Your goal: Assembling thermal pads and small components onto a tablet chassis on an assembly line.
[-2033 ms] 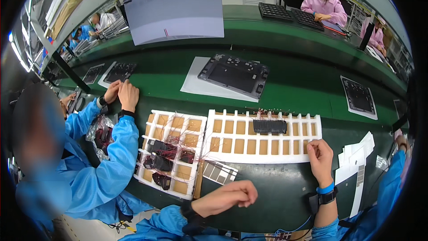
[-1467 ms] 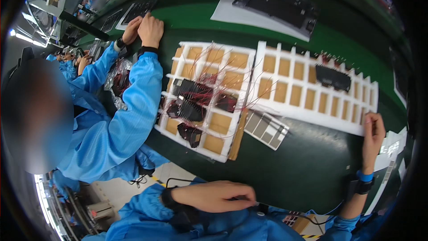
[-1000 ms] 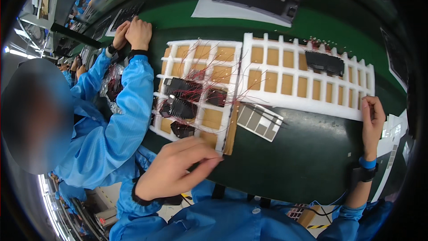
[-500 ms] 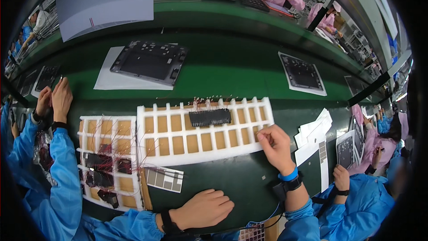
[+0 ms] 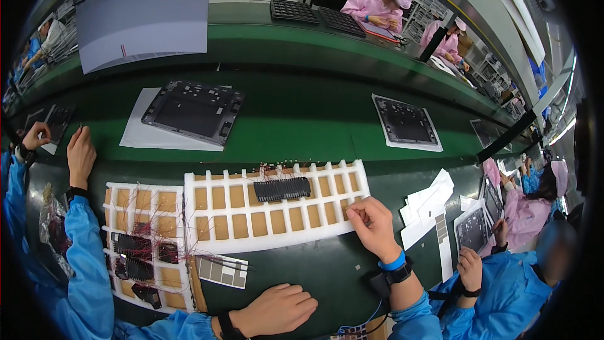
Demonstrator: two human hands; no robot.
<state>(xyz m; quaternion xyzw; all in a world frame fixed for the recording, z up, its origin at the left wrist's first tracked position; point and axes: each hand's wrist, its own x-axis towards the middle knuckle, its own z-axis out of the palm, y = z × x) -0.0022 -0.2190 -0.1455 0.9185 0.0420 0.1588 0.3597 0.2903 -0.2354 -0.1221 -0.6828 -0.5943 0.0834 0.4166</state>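
My left hand (image 5: 280,310) lies palm down on the dark green table, its loosely bent fingers holding nothing that shows. Beside the right end of a white foam tray (image 5: 277,243) is my right hand (image 5: 376,226), thumb and fingers drawn together at the tray's edge. Whatever may be in that pinch is hidden. The tray has brown-bottomed compartments in two rows. A row of black parts (image 5: 282,190) sits near its middle, with thin reddish wires at the back edge. Between the tray and my left hand lies a white card with grey patches (image 5: 222,271).
A second foam tray (image 5: 184,233) at left holds black parts and tangled red wires. Tablet-like dark panels (image 5: 195,113) (image 5: 408,121) lie on white sheets behind. White papers (image 5: 428,204) are at right. Co-workers' hands (image 5: 80,157) (image 5: 469,269) work on both sides.
The whole view has shifted, so the scene sits lower and further left. My hands keep their places by the tray. The left co-worker's two hands have moved apart.
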